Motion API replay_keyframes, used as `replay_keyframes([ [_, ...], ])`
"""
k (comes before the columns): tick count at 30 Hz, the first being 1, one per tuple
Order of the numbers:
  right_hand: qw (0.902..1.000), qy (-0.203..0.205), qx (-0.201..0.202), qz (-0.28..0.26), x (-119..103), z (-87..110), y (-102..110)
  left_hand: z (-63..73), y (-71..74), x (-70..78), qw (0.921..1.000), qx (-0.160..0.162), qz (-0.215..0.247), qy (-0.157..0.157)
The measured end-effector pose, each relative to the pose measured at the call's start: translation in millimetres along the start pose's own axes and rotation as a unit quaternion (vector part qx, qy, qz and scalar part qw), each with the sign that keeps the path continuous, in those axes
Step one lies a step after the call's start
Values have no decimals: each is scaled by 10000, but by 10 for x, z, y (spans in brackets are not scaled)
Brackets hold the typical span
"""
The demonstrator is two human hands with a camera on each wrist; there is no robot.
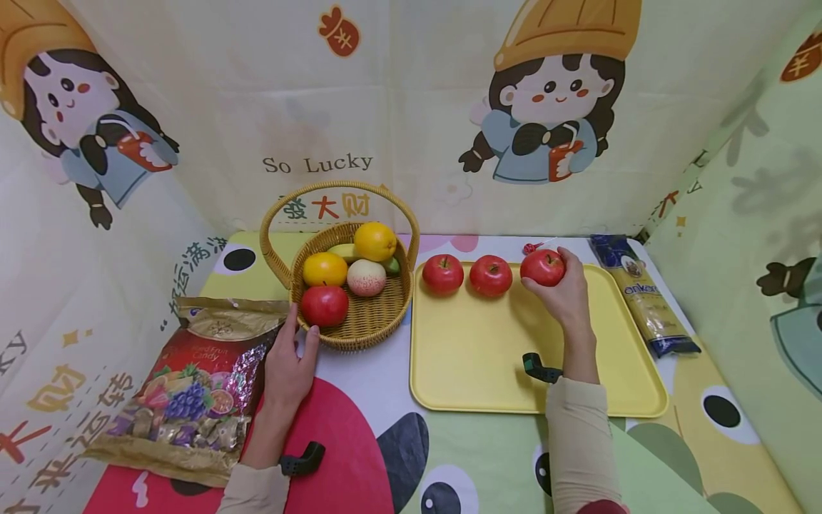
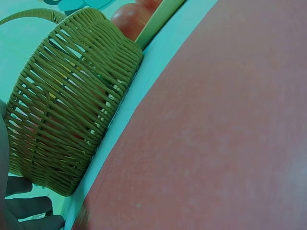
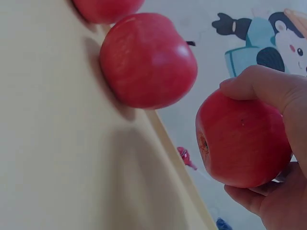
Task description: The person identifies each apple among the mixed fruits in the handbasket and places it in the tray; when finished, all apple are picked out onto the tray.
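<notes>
My right hand grips a red apple at the far edge of the yellow tray; in the right wrist view the fingers curl round this apple. Two more red apples sit in a row to its left on the tray. My left hand rests flat on the table with straight fingers touching the front of the wicker basket. The basket holds a red apple, a peach and two orange fruits.
A bag of fruit candy lies at the left. A blue pasta packet lies right of the tray. A small red object sits behind the tray. Printed cloth walls close in the back and sides.
</notes>
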State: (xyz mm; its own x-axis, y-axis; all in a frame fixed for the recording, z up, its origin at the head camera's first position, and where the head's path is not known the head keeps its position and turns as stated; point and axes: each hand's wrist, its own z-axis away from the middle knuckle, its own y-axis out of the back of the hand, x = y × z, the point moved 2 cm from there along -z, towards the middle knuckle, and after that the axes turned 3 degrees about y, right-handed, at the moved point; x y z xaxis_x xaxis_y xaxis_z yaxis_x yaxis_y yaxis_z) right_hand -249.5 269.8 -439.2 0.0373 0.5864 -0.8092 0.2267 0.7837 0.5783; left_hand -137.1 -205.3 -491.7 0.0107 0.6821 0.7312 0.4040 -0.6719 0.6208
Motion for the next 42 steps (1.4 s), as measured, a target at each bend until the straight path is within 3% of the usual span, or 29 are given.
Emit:
replay_keyframes([
  [15, 9992, -287, -184, 224, 233, -52, -114, 11, 12, -2, 10000, -55, 32, 23],
  [28, 9986, -200, -155, 465, 297, -108, -209, 14, 29, 9, 10000, -58, 6, -27],
  [36, 9983, -159, -299, 484, 267, -103, -172, 6, 15, -5, 10000, -6, 38, -49],
  [42, 9991, -21, -120, 418, 91, -53, -43, -3, -1, 0, 10000, -19, 57, -41],
])
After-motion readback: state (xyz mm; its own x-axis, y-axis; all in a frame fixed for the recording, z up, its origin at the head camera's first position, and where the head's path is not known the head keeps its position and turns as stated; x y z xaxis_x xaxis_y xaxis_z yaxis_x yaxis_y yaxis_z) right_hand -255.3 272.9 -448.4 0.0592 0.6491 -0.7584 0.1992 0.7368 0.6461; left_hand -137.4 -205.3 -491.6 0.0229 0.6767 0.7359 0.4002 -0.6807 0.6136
